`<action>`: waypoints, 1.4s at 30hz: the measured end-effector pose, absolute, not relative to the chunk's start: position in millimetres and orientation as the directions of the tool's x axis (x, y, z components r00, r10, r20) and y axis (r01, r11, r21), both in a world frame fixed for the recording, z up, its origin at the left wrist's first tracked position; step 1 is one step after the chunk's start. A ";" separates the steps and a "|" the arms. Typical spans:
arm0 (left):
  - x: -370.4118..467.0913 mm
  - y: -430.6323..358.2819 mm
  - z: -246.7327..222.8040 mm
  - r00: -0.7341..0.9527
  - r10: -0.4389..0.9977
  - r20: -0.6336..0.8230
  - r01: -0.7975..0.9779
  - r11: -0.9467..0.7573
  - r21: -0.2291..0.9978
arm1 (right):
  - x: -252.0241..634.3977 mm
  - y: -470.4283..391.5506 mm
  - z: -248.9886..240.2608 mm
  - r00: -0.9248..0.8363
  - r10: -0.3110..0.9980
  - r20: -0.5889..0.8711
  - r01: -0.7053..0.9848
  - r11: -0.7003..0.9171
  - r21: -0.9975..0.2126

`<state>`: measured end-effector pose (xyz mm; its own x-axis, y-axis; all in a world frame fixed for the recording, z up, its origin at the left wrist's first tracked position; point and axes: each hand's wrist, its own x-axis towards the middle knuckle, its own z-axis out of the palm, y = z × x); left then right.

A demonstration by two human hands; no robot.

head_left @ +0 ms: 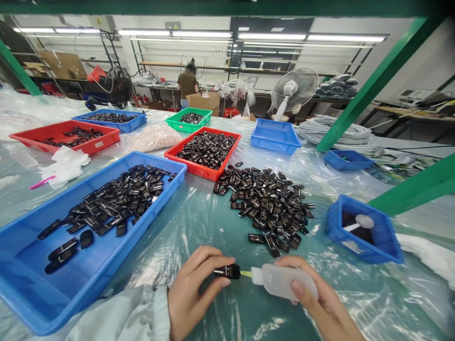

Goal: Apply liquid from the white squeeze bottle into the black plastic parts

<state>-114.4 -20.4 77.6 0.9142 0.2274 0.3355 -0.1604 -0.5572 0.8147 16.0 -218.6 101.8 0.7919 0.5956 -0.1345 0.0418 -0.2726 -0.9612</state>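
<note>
Near the front edge, my left hand (201,289) pinches a small black plastic part (229,271) between thumb and fingers. My right hand (313,289) is wrapped round a translucent white squeeze bottle (284,280), which lies nearly level. Its yellowish nozzle tip points left and reaches the right end of the black part. Just beyond both hands lies a loose pile of black parts (270,203) on the green, plastic-covered table (185,227). A long blue tray (106,279) with more black parts stands at the left.
Behind the pile are a red tray (213,176) of parts, a green tray (188,127) and a blue tray (275,142). A blue bin (369,253) with a white scoop-like object sits right, by green posts. Farther back are a fan (293,92) and a person (187,85).
</note>
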 end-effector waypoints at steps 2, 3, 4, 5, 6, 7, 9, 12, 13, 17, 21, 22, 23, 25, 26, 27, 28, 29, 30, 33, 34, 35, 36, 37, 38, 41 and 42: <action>-114.7 -20.4 77.2 0.913 0.228 0.339 -0.161 -0.561 0.812 | 16.0 -218.5 102.0 0.794 0.593 -0.138 0.052 -0.292 -0.955; -114.8 -20.4 77.1 0.912 0.228 0.342 -0.163 -0.563 0.810 | 15.9 -218.5 101.8 0.795 0.590 -0.138 0.053 -0.294 -0.954; -114.9 -20.4 77.1 0.911 0.228 0.344 -0.165 -0.563 0.809 | 15.8 -218.5 101.4 0.796 0.589 -0.137 0.051 -0.292 -0.955; -114.9 -20.3 77.2 0.910 0.227 0.347 -0.168 -0.564 0.809 | 15.7 -218.7 100.8 0.797 0.588 -0.137 0.046 -0.285 -0.957; -114.9 -20.2 77.5 0.909 0.225 0.350 -0.171 -0.564 0.808 | 15.6 -219.0 99.9 0.797 0.588 -0.138 0.038 -0.277 -0.960; -114.8 -20.0 77.7 0.908 0.224 0.353 -0.174 -0.565 0.807 | 15.8 -219.6 98.6 0.796 0.589 -0.140 0.028 -0.267 -0.963; -114.6 -19.7 78.2 0.908 0.225 0.354 -0.176 -0.564 0.807 | 17.0 -221.4 95.1 0.792 0.593 -0.144 0.014 -0.254 -0.967; -114.5 -19.7 78.4 0.908 0.228 0.352 -0.170 -0.567 0.806 | 20.4 -224.4 89.3 0.771 0.619 -0.148 0.016 -0.252 -0.968; -114.6 -19.9 78.4 0.908 0.225 0.352 -0.171 -0.569 0.805 | 21.4 -224.7 88.1 0.766 0.626 -0.149 0.016 -0.251 -0.968; -114.8 -20.4 79.1 0.910 0.218 0.352 -0.179 -0.559 0.810 | 21.6 -220.1 90.8 0.774 0.613 -0.161 -0.049 -0.195 -0.980; -111.1 -13.7 80.9 0.903 0.313 0.293 -0.113 -0.486 0.866 | 22.5 -214.0 97.6 0.732 0.648 -0.212 -0.179 -0.118 -0.977; -109.4 -10.8 81.1 0.891 0.358 0.279 -0.090 -0.463 0.882 | 23.9 -213.7 98.2 0.732 0.647 -0.215 -0.180 -0.120 -0.976; -107.5 -7.6 81.0 0.872 0.406 0.271 -0.072 -0.443 0.894 | 25.5 -214.0 98.2 0.740 0.640 -0.210 -0.165 -0.130 -0.978; -104.1 -2.1 80.1 0.830 0.494 0.261 -0.041 -0.412 0.910 | 28.3 -215.5 96.8 0.753 0.628 -0.194 -0.120 -0.158 -0.980; -102.9 -0.3 79.4 0.812 0.526 0.253 -0.026 -0.400 0.916 | 29.0 -216.1 95.6 0.763 0.616 -0.195 -0.112 -0.171 -0.979; -102.1 0.6 78.6 0.802 0.548 0.237 -0.010 -0.386 0.923 | 29.2 -216.3 94.0 0.776 0.599 -0.200 -0.114 -0.178 -0.977; -101.8 0.6 77.7 0.800 0.560 0.216 0.007 -0.369 0.930 | 28.9 -215.7 92.1 0.789 0.580 -0.200 -0.117 -0.179 -0.977; -101.9 -0.1 76.9 0.805 0.561 0.195 0.019 -0.352 0.936 | 28.4 -214.3 89.7 0.802 0.567 -0.190 -0.110 -0.173 -0.979; -102.4 -1.4 76.3 0.814 0.555 0.174 0.028 -0.337 0.941 | 27.9 -212.1 87.0 0.812 0.560 -0.164 -0.084 -0.166 -0.983; -105.2 -6.9 75.8 0.837 0.525 0.158 0.018 -0.313 0.949 | 28.7 -202.9 76.5 0.788 0.616 -0.029 0.103 -0.178 -0.979; -106.2 -8.5 76.1 0.838 0.520 0.166 0.005 -0.312 0.950 | 29.6 -200.2 72.9 0.770 0.638 -0.004 0.158 -0.197 -0.968; -107.0 -9.9 76.5 0.839 0.514 0.178 -0.008 -0.314 0.949 | 30.5 -198.3 69.6 0.759 0.651 0.013 0.201 -0.215 -0.956; -107.8 -11.0 77.0 0.837 0.511 0.194 -0.024 -0.321 0.947 | 30.9 -197.7 66.9 0.758 0.652 0.026 0.232 -0.233 -0.944; -108.4 -11.8 77.5 0.836 0.504 0.215 -0.043 -0.331 0.943 | 30.5 -198.4 65.0 0.773 0.632 0.051 0.265 -0.250 -0.931; -109.0 -12.5 78.0 0.837 0.495 0.234 -0.060 -0.343 0.937 | 29.1 -200.4 64.0 0.802 0.590 0.098 0.311 -0.271 -0.911; -110.5 -13.8 78.4 0.839 0.467 0.280 -0.097 -0.379 0.920 | 17.4 -209.8 67.2 0.830 0.413 0.375 0.528 -0.368 -0.765; -110.9 -14.3 78.2 0.839 0.457 0.296 -0.110 -0.390 0.914 | 11.4 -211.7 69.6 0.787 0.411 0.460 0.608 -0.387 -0.693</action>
<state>-110.9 -14.3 78.2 0.8388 0.4571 0.2958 -0.1100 -0.3899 0.9143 11.4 -211.7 69.6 0.7867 0.4112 0.4605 0.6080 -0.3868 -0.6933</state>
